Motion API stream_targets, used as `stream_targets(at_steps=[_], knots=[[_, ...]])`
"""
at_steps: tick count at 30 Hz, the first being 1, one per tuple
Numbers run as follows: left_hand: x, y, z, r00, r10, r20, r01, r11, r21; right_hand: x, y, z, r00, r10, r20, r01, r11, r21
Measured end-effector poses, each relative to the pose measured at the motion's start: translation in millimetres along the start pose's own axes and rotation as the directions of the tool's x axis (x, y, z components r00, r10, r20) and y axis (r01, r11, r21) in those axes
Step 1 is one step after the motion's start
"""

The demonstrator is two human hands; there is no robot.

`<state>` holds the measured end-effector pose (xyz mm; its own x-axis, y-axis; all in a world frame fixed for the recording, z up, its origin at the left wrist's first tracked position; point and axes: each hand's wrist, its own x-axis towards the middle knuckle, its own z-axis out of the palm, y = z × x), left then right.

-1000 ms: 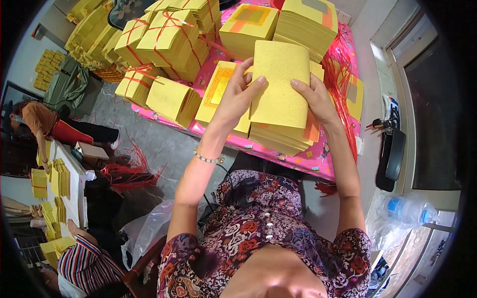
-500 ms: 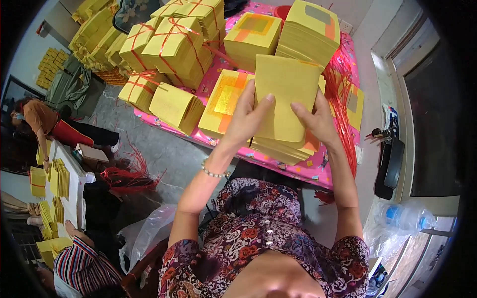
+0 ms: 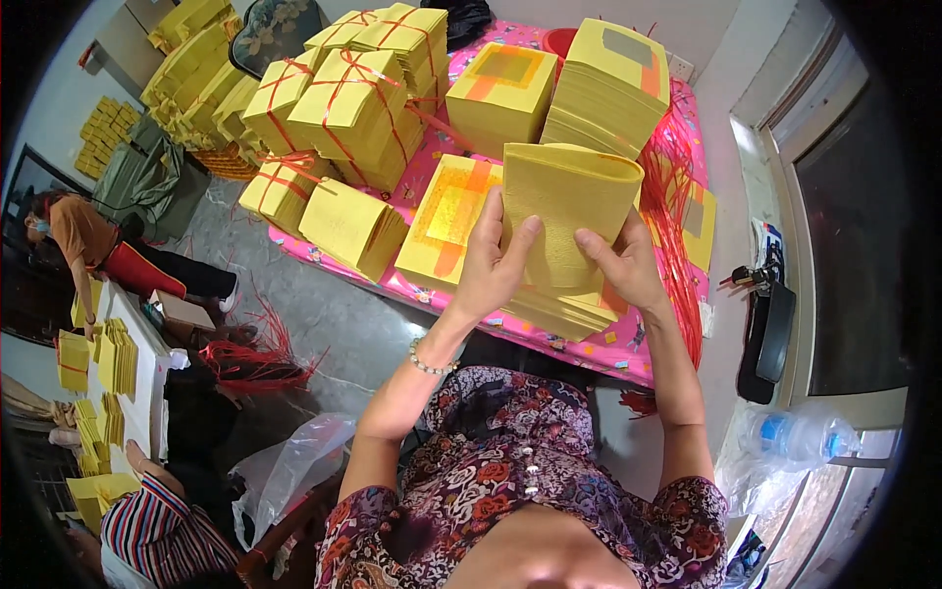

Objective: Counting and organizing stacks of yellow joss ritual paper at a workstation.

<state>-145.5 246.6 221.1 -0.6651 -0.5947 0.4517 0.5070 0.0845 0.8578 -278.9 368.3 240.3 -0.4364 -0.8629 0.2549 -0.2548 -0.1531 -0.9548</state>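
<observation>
Between my two hands I hold a folded bundle of yellow paper point(image 3: 564, 201), raised above the pink table. My left hand point(image 3: 496, 253) grips its left edge, thumb on the near face. My right hand point(image 3: 628, 260) does the same on the right side; both sets of fingers go behind the paper. The bundle's top edge shows a bent fold. Below it lies a stack of yellow paper point(image 3: 554, 316), partly hidden. Just left of my left hand is a yellow stack with an orange and gold print point(image 3: 451, 211).
Bundles tied with red ribbon point(image 3: 348, 103) stand at the table's far left. Taller yellow stacks point(image 3: 603, 93) rise behind the held paper. Loose red ribbon point(image 3: 677, 226) hangs at the right of the pink tablecloth point(image 3: 628, 361). Two people work at a white table point(image 3: 147, 378) to the left.
The upper edge of the held paper has tipped toward me, so its folded top now shows. Both hands have come slightly lower in view and keep their grip.
</observation>
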Motion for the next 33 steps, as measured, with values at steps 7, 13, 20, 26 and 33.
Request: stream_targets(at_steps=[7,13,20,26,33], knots=[[0,4,5,1.000,-0.027,-0.008,0.027,1.000,0.004,7,0,10,0.991,-0.031,-0.128,0.059,0.974,0.221],[1,9,3,1.000,0.010,-0.015,-0.008,0.997,0.078,5,0,14,0.981,-0.074,-0.179,0.107,0.978,0.179],[1,8,3,0.999,-0.021,-0.025,0.021,1.000,-0.001,2,-2,19,0.981,-0.096,-0.167,0.125,0.978,0.169],[6,1,-3,0.999,-0.014,0.049,0.015,1.000,-0.026,5,2,15,0.978,-0.113,-0.175,0.139,0.979,0.148],[-1,-25,-3,0.994,0.107,0.014,-0.108,0.990,0.092,-1,28,0,0.985,-0.125,-0.115,0.136,0.986,0.093]])
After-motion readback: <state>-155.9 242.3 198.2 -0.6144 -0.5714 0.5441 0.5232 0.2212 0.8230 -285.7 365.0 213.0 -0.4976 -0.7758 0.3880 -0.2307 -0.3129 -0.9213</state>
